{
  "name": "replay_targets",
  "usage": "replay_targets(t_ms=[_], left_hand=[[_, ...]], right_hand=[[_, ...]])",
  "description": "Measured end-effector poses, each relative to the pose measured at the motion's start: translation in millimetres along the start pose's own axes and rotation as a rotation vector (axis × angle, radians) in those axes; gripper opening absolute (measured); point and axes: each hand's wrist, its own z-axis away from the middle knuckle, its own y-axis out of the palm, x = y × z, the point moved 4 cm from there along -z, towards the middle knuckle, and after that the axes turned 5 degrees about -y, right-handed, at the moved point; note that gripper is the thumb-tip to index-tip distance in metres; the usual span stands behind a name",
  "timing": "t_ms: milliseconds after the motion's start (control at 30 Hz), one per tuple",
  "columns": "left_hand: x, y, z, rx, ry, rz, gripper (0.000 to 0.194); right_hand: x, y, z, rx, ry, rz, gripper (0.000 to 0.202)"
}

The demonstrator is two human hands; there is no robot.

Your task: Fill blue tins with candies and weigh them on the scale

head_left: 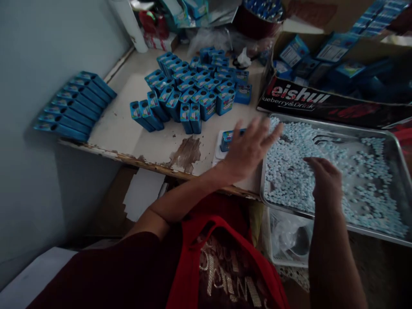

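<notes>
My left hand is spread and slightly blurred over the table beside the tray, its fingers apart with nothing seen in them. Partly behind it, a small blue box rests on a flat white device, perhaps a scale. My right hand hovers over or touches the small pale-blue candies in a metal tray. Its fingers reach leftward in a loose curve, apart from the thumb. Beneath that palm the view is hidden.
Several small blue boxes stand on the table with openings upward. A row of similar boxes lies along the left edge. A black printed carton holding blue boxes borders the tray's far side. Below the tray sits a white basket.
</notes>
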Motion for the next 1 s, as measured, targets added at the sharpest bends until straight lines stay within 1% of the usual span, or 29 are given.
replay_targets(t_ms=[33, 67, 100, 133, 167, 200, 233, 267, 333, 367, 433, 467, 500, 533, 567, 600, 633, 667, 700, 733, 800, 867, 933, 1000], left_hand=[[17, -6.4, -8, 0.074, -0.063, -0.032, 0.057], [34, -10.1, -15, 0.173, -0.103, -0.043, 0.051], [50, -12.8, -20, 0.269, -0.124, -0.038, 0.042], [66, -16.5, -24, 0.330, -0.135, -0.022, 0.034], [82, -23.4, -27, 0.336, -0.139, 0.005, 0.030], [100, -34.8, -29, 0.284, -0.140, 0.037, 0.029], [121, -51.6, -29, 0.186, -0.137, 0.070, 0.031], [146, -73.5, -29, 0.069, -0.126, 0.103, 0.035], [204, -128.5, -26, -0.150, -0.068, 0.138, 0.038], [238, -157.4, -25, -0.207, -0.041, 0.124, 0.041], [314, -210.9, -29, -0.256, -0.039, 0.042, 0.052], [355, -231.9, -34, -0.245, -0.085, -0.012, 0.063], [395, -248.5, -41, -0.242, -0.137, -0.042, 0.075], [434, -259.9, -48, -0.242, -0.188, -0.045, 0.086], [470, -265.4, -56, -0.232, -0.240, -0.014, 0.092], [503, -265.5, -64, -0.217, -0.296, 0.026, 0.091], [532, -261.4, -72, -0.206, -0.360, 0.069, 0.083], [557, -253.5, -78, -0.185, -0.427, 0.114, 0.073], [578, -244.0, -83, -0.176, -0.479, 0.147, 0.064], [594, -233.5, -86, -0.163, -0.524, 0.171, 0.059], [616, -213.2, -84, -0.120, -0.593, 0.197, 0.058], [630, -197.2, -70, -0.043, -0.655, 0.222, 0.062], [637, -187.1, -47, 0.047, -0.706, 0.258, 0.070], [632, -180.4, -24, 0.127, -0.726, 0.298, 0.078]], right_hand=[[8, 3, -1, -0.065, -0.020, 0.093, 0.038], [18, 8, -4, -0.113, -0.033, 0.148, 0.037], [30, 18, -8, -0.119, -0.050, 0.183, 0.038], [44, 32, -13, -0.075, -0.073, 0.187, 0.039], [60, 49, -19, -0.006, -0.106, 0.159, 0.040], [79, 69, -25, 0.071, -0.151, 0.111, 0.039], [99, 91, -32, 0.133, -0.214, 0.079, 0.037], [120, 113, -39, 0.185, -0.295, 0.071, 0.034], [164, 160, -53, 0.277, -0.473, 0.110, 0.034], [184, 184, -60, 0.331, -0.553, 0.142, 0.037], [218, 228, -75, 0.443, -0.679, 0.230, 0.045], [231, 246, -82, 0.490, -0.723, 0.288, 0.048], [242, 262, -90, 0.524, -0.755, 0.351, 0.050], [250, 275, -97, 0.545, -0.775, 0.419, 0.050], [255, 284, -105, 0.558, -0.792, 0.486, 0.048], [259, 291, -112, 0.565, -0.809, 0.547, 0.045], [261, 295, -118, 0.566, -0.830, 0.599, 0.041], [262, 297, -122, 0.563, -0.856, 0.639, 0.036], [262, 297, -126, 0.561, -0.887, 0.661, 0.030], [262, 295, -127, 0.563, -0.924, 0.660, 0.024], [260, 289, -125, 0.599, -0.998, 0.588, 0.013], [256, 278, -117, 0.631, -1.023, 0.463, 0.013], [248, 259, -108, 0.595, -0.939, 0.361, 0.019], [239, 231, -98, 0.500, -0.779, 0.315, 0.027]])
